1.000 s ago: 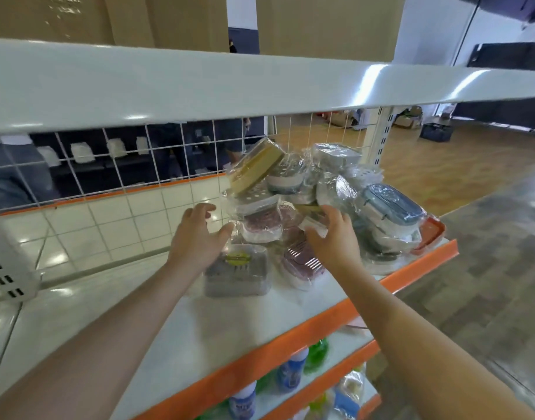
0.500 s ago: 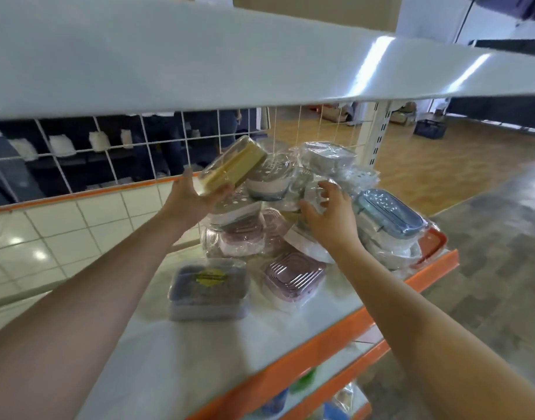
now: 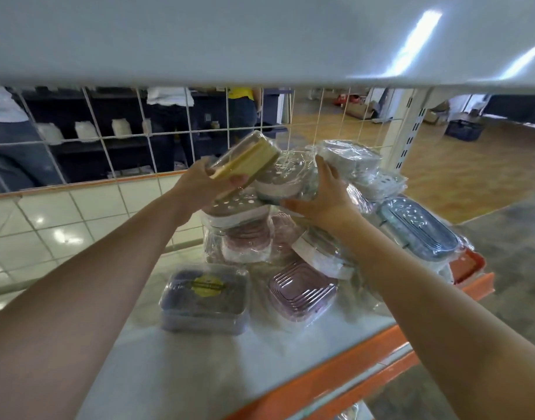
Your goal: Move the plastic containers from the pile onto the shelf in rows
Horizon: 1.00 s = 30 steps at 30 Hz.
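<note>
Head view: yellow box, tilted, sits at top of pile, ~11 o'clock from pile centre, close to wire grid. Left hand grips it at the near short end, thumb over the near edge, other fingers hidden under/behind it, so can't tell how they lie. Looks light: thin hard plastic w/ clear lid, shrink-wrapped. Wrap likely slick, so best held across the short sides w/ thumb on top, not pinched by the film. Stiff enough not to flex; lid prob. cracks if squeezed hard.

Right hand lies on grey-lidded tub just at 3 o'clock of the yellow box; fingers straight, fairly together, pointing up at 12, thumb out to 9. Seems to steady the heap, which is loose and may slide once the top piece lifts off.

Below: pink tubs, blue box at 3 o'clock, wrapped white tubs at 1. Apart from pile, at 6–7 o'clock, purple box and pink box lie flat on shelf. Bare shelf at 7 o'clock leaves room for a row.
</note>
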{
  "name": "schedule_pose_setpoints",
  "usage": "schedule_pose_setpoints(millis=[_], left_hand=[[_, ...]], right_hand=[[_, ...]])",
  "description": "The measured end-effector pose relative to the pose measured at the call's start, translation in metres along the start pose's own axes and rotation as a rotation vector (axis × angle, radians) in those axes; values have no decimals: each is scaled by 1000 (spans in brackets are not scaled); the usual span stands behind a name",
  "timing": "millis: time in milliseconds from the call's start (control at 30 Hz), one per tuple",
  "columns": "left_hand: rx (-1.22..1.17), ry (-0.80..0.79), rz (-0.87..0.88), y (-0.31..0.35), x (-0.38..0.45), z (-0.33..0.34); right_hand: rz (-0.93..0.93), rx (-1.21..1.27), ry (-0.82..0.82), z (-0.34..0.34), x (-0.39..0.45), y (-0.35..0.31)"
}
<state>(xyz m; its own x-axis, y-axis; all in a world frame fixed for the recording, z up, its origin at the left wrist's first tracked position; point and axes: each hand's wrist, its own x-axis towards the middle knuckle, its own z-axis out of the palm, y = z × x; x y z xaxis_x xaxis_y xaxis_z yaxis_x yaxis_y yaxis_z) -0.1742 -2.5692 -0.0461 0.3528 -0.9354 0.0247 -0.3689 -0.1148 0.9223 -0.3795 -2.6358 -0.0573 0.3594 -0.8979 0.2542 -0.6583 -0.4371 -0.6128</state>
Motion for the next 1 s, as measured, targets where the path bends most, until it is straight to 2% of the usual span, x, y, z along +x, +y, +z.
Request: schedule_pose_setpoints(millis=[300,467,700,1000], left_hand=[[-28,195,81,-13,-7,0],[-81,286,127,-22,-19,-6],[-83,430,128,-38,-31,-12],[-28,485,107,-59,-47,-17]], right_hand=[[112,159,-93,23,16,-9],[118,207,-8,29,17,-12],[166,516,24,26,19,-18],[267,832,52,35,4,-32]])
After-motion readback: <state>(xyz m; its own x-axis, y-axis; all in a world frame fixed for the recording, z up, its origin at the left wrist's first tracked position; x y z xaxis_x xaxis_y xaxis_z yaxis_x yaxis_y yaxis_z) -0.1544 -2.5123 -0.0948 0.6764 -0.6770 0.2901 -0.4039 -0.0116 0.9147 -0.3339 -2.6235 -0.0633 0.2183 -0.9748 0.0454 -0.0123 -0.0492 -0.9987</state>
